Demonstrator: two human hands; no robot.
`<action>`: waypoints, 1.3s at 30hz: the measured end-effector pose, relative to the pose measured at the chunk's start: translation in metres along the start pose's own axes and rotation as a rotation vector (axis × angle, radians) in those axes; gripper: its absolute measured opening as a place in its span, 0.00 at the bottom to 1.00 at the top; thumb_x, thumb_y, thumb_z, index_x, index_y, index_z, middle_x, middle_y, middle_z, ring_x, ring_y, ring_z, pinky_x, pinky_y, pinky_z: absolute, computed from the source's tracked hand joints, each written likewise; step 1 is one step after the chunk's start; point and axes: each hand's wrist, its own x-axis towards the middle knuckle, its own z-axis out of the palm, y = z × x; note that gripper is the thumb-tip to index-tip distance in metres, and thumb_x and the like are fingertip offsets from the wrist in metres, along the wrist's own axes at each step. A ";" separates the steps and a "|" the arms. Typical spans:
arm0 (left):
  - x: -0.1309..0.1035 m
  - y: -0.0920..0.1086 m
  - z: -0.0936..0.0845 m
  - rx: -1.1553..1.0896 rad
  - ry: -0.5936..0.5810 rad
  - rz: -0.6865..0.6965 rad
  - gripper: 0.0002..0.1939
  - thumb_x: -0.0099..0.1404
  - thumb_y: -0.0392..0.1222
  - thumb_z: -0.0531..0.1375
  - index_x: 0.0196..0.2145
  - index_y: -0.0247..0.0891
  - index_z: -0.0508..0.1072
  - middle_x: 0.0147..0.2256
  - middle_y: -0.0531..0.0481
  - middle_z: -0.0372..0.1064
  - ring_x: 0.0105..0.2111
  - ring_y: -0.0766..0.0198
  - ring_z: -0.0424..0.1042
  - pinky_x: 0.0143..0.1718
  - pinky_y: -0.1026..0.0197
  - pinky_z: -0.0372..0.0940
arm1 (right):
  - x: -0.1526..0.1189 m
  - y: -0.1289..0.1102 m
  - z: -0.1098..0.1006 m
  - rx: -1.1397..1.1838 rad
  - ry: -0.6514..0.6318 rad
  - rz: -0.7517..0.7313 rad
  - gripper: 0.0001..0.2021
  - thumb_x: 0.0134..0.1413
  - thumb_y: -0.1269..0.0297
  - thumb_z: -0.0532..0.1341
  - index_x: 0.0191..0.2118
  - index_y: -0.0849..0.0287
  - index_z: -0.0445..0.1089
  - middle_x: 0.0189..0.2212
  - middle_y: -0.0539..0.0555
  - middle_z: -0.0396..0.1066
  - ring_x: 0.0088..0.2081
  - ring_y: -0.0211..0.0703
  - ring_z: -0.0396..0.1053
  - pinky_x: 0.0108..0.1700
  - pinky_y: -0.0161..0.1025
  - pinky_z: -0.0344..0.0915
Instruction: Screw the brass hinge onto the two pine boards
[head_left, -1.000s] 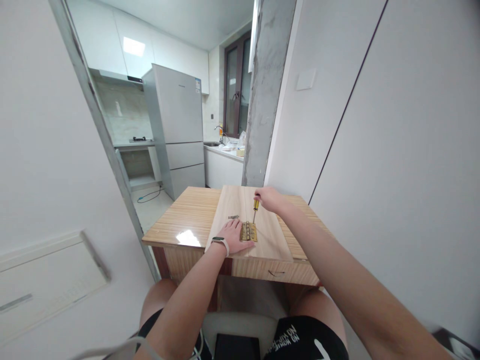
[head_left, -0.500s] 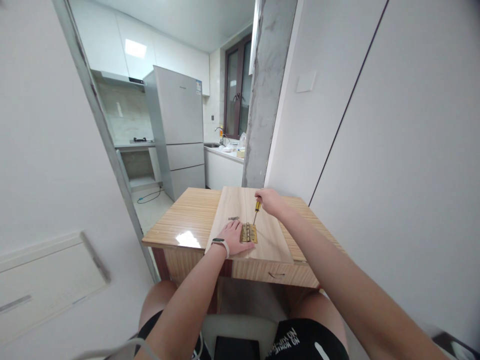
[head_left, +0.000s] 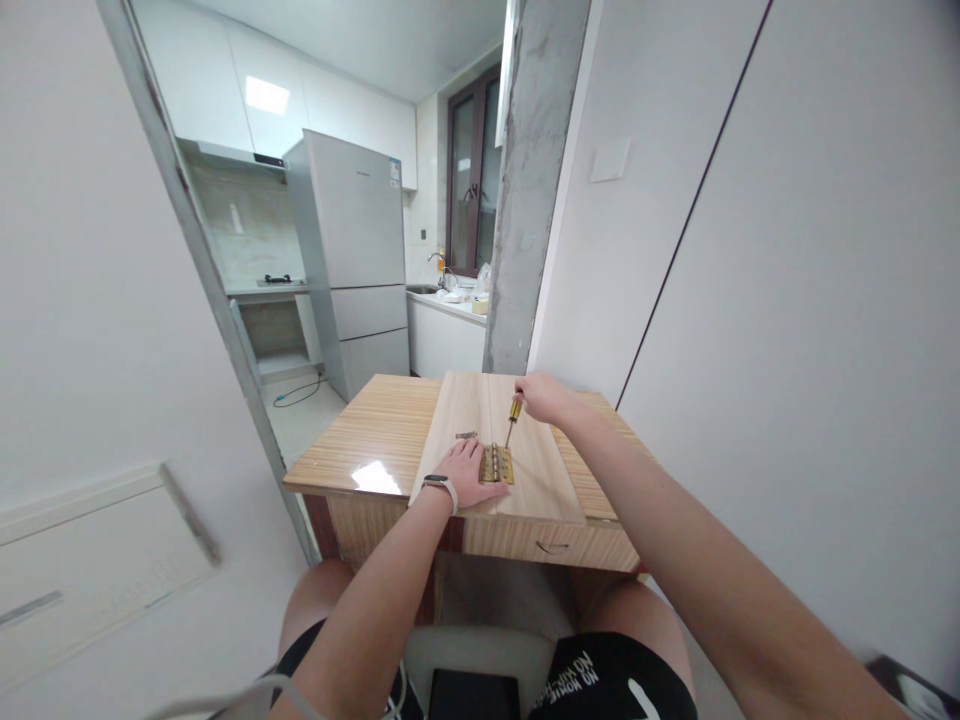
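A brass hinge [head_left: 497,464] lies across the seam between two pale wooden boards [head_left: 546,484]. My left hand [head_left: 464,474] is spread flat on the left board, its fingers and thumb around the hinge's near left side. My right hand [head_left: 547,398] is closed around the top of a screwdriver [head_left: 515,411] with a yellow handle. The screwdriver stands nearly upright, leaning a little, and its tip is at the far edge of the hinge's right leaf. Whether a screw sits under the tip is too small to tell. Small metal pieces, apparently screws [head_left: 466,435], lie beyond my left fingertips.
The boards rest on a wood-grain desk [head_left: 360,430] with a drawer [head_left: 553,547] at its front. A white wall [head_left: 750,300] stands close on the right. Beyond the desk are a grey fridge [head_left: 364,220] and a kitchen counter [head_left: 450,335].
My right hand has turned slightly around the screwdriver handle and shifted a little to the right. My left hand stays flat in the same place.
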 end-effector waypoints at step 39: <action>0.001 -0.003 0.003 0.012 0.003 0.000 0.53 0.56 0.82 0.51 0.64 0.37 0.61 0.66 0.37 0.57 0.66 0.41 0.53 0.67 0.44 0.49 | -0.003 -0.009 -0.001 -0.060 -0.035 0.100 0.25 0.72 0.53 0.47 0.50 0.65 0.76 0.48 0.69 0.76 0.50 0.54 0.74 0.50 0.43 0.64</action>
